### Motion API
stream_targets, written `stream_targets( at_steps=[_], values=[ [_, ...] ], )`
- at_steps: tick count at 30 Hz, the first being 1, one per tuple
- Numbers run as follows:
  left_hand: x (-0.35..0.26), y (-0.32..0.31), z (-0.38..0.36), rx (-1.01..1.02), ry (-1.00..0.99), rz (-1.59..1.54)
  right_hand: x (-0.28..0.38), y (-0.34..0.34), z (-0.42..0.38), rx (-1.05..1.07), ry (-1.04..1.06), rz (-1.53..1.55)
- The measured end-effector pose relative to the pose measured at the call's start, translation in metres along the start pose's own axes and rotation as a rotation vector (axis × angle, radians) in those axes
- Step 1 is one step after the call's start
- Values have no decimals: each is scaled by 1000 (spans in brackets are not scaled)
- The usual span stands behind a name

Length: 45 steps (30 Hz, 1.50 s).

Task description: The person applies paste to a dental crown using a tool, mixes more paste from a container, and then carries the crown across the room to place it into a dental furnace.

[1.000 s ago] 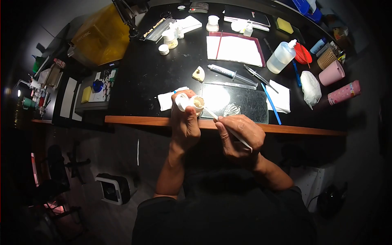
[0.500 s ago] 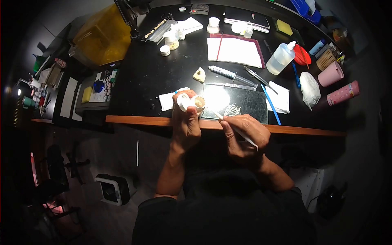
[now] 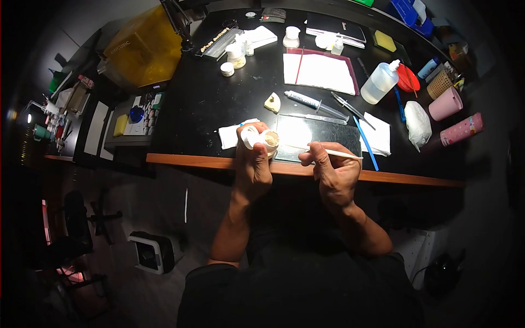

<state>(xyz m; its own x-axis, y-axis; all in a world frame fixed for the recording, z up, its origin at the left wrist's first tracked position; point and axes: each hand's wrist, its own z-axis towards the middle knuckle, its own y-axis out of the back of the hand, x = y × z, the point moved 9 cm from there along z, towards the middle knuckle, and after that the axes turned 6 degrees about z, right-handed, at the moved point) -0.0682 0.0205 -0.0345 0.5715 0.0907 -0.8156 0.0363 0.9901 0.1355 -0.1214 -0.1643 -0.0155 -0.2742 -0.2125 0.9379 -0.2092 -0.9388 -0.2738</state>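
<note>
Blue stick [image 3: 365,143] near right hand [image 3: 338,174]

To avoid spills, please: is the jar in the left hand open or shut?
Open: the jar shows beige contents, its white lid off its mouth.

Both forearms reach forward from dark short sleeves, bare and a little apart. The left hand [image 3: 254,167] is curled in a closed grip, its thumb pointing away from the body. The right hand [image 3: 337,172] is pinched, thumb against fingers, wrist below the knuckles.
</note>
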Motion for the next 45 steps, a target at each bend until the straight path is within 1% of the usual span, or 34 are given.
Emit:
stream_targets(
  at_steps=[6,9,12,17,20,24,26,29,30,33,34,37,38,41,45],
  values=[
    [3,1,0,-5,-15,-3,-26,0,-4,-8,-123,81],
    [5,0,-1,8,11,8,-28,-3,-8,-28,-101,137],
    [6,1,-2,14,23,47,-25,-2,-9,-27,-66,92],
    [2,1,1,-7,-25,53,-23,2,-8,7,-126,74],
    [4,1,-1,10,18,23,-24,2,-7,3,-146,104],
    [-2,4,2,-34,64,-35,-26,11,-10,-17,-158,140],
    [13,6,-3,-82,118,-116,-19,23,-10,-59,-86,140],
    [24,7,-1,-120,133,-453,-5,50,-10,-131,12,74],
    [25,10,0,-93,129,-470,0,61,-10,-159,49,59],
    [27,22,-5,-149,238,-502,9,89,-13,-246,158,16],
    [21,27,-8,-186,236,-537,11,96,-13,-275,167,9],
    [10,48,-13,-257,312,-391,11,111,-14,-319,176,4],
    [8,56,-14,-291,317,-422,9,115,-13,-323,181,3],
    [9,78,-16,-327,339,-383,5,117,-10,-313,198,2],
    [14,102,-6,-388,303,-299,6,111,-11,-263,209,-35]
  ],
)
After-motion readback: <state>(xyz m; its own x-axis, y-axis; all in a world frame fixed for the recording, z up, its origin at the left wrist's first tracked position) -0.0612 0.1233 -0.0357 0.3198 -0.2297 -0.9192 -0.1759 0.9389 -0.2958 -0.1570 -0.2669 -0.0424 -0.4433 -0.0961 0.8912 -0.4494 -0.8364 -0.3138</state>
